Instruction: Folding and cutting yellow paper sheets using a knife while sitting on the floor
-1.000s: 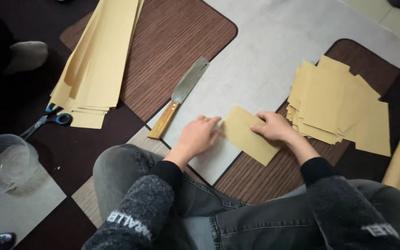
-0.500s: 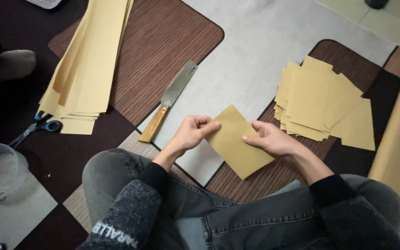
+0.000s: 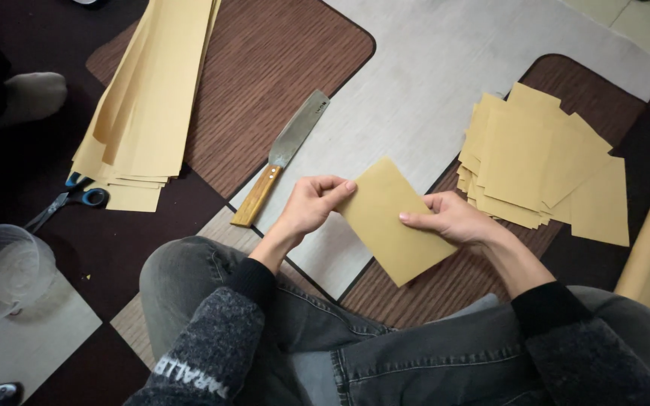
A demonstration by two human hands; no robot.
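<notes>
Yellow paper piece [image 3: 393,222] pinched by both hands [image 3: 310,207] [image 3: 453,219], knife [image 3: 280,158] left, paper stack [image 3: 543,162] right.

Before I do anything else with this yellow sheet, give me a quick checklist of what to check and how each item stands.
1. Yellow sheet gripped by both hands: ok, left hand and right hand pinch opposite edges.
2. Sheet lifted off the floor mat: ok.
3. Knife away from fingers: ok, lying flat on the mat.
4. Pile of cut sheets within reach: ok, beside right hand.
5. Scissors out of the way: ok.
6. Sheet folded or single: cannot tell.
</notes>
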